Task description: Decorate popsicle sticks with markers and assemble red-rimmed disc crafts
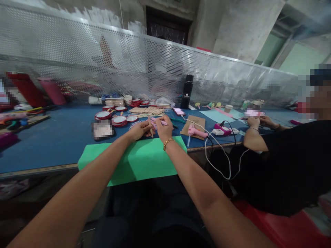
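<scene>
My left hand (140, 130) is closed on a flat wooden craft stick (150, 124), held upright between thumb and fingers. Close beside it, my right hand (165, 129) grips a pink-purple pen (163, 122), its rear end pointing right. Whether the pen's tip touches the stick is too small to tell. Below both wrists a green sheet (147, 162) hangs over the table's front edge. Behind the hands lies a pile of wooden craft sticks (150, 111), and to the left are several small red-rimmed white drums (119, 120).
A pink glue gun (198, 132) rests on cardboard (192, 124) at right, with white cables looping off the edge. A black bottle (187, 91) stands before the perforated metal divider (124, 62). A co-worker in a black sleeve (292, 148) sits at right. Red (27, 89) and pink (52, 91) bottles are left.
</scene>
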A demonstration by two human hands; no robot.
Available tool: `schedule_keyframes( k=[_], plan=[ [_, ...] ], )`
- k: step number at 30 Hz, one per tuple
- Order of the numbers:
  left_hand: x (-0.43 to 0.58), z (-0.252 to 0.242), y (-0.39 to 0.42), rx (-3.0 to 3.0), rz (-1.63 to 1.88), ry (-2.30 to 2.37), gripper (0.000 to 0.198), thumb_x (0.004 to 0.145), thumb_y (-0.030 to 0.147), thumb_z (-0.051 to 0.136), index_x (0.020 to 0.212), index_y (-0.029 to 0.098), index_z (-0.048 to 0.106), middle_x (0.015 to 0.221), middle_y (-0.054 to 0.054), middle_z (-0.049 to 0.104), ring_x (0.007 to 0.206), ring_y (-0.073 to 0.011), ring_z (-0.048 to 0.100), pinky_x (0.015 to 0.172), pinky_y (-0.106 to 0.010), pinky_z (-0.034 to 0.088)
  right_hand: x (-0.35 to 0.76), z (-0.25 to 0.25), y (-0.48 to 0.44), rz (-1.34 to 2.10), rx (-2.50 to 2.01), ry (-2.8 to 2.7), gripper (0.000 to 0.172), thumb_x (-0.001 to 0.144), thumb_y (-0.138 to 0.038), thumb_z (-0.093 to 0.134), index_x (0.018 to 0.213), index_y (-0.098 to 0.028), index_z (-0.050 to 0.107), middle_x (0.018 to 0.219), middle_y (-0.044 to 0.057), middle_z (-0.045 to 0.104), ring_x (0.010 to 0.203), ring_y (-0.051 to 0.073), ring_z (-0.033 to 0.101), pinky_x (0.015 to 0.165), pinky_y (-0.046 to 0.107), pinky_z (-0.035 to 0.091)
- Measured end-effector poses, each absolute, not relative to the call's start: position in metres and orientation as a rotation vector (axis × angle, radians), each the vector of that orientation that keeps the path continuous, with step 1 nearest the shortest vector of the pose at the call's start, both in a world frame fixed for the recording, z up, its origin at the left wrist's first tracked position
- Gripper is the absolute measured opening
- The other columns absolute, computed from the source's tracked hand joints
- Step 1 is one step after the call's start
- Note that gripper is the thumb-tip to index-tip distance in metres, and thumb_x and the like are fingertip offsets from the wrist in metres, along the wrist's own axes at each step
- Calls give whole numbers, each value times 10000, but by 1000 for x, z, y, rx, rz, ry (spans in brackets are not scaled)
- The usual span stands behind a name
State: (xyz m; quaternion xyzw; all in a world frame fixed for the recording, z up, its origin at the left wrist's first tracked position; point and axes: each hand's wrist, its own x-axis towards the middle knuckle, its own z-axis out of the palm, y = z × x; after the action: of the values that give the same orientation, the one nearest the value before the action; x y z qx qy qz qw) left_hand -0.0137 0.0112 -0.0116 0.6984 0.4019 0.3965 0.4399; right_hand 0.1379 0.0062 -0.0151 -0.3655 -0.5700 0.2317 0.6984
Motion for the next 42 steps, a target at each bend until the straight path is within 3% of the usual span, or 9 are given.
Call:
schedule_keyframes(
  k=[37,42],
  plan=[
    [-15,-11,11,1748,986,979,477,732,634,759,773,174,640,622,6,681,495,-99,569,500,-215,473,138,-13,4,521,-819,-1280,171,838,-313,563,690,-236,529,691,-29,630,692,151,586,722,268,490],
    [-18,-15,16,1759,966,985,417,814,575,725,805,165,645,642,6,667,522,-96,570,520,-214,490,137,-12,2,532,-817,-1294,167,835,-290,565,680,-237,529,662,-41,617,675,145,584,691,254,483]
  ],
)
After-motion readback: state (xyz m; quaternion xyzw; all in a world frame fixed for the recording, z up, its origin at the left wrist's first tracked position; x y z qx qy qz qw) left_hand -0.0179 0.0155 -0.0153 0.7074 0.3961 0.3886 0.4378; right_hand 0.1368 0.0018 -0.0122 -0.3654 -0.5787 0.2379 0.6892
